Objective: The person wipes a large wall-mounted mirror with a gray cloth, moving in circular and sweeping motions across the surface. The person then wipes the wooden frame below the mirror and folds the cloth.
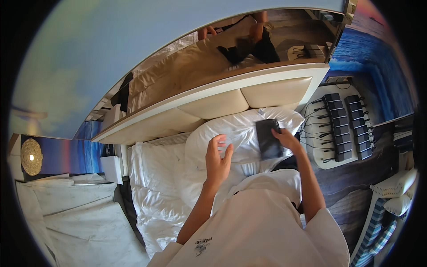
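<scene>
My right hand (288, 139) is closed on the near right edge of a black flat rectangular thing (267, 141), held above a white pillow (202, 135). Motion smears its lower part, so I cannot make out its exact kind. To the left, my left hand (218, 163) is raised over the white bedding with its fingers apart and slightly bent. Nothing is in it. Under both hands lies a bed with a rumpled white quilt (155, 196).
A padded cream headboard (218, 107) borders the bed's far side, with a mirror (187, 71) above. At right, a white table (316, 153) bears two rows of black boxes (338, 127) with cables. Another bed (84, 222) stands left; a seat with striped cushions (378, 231) is lower right.
</scene>
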Motion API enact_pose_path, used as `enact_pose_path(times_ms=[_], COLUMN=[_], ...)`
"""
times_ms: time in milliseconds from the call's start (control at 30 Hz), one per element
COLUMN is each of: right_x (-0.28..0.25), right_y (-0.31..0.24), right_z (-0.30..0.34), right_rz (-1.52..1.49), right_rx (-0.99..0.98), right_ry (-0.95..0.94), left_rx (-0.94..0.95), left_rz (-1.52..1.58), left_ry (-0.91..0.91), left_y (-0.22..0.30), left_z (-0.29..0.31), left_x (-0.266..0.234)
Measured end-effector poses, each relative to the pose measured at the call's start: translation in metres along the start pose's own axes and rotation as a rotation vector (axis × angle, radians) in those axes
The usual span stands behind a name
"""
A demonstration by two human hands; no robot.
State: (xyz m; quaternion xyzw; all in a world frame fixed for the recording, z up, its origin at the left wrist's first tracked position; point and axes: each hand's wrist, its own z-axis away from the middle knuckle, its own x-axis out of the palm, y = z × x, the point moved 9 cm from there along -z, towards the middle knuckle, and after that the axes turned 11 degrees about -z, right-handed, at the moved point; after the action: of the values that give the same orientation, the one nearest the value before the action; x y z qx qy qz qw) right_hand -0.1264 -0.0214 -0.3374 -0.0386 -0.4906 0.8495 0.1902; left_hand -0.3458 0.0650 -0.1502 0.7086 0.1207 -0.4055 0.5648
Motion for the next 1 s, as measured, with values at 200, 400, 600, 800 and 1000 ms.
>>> enact_pose_path(times_ms=[200, 400, 600, 800, 1000], right_x=[-0.005, 0.021, 0.041, 0.038, 0.033], right_y=[-0.033, -0.079, -0.071, -0.088, -0.086], right_z=[0.057, 0.08, 0.07, 0.071, 0.065], right_rz=[-0.865, -1.107, -1.118, -1.497, -1.294], right_rx=[0.093, -0.075, -0.028, -0.147, -0.121], right_ry=[-0.227, -0.362, -0.339, -0.401, -0.247], left_rx=[0.025, -0.101, -0.098, -0.061, -0.025], left_rz=[0.081, 0.742, 0.521, 0.584, 0.513], left_ry=[-0.21, -0.532, -0.632, -0.75, -0.677], left_y=[-0.004, 0.013, -0.008, -0.011, -0.026], left_z=[0.007, 0.015, 0.02, 0.033, 0.027], left_x=[0.041, 0.078, 0.104, 0.107, 0.097])
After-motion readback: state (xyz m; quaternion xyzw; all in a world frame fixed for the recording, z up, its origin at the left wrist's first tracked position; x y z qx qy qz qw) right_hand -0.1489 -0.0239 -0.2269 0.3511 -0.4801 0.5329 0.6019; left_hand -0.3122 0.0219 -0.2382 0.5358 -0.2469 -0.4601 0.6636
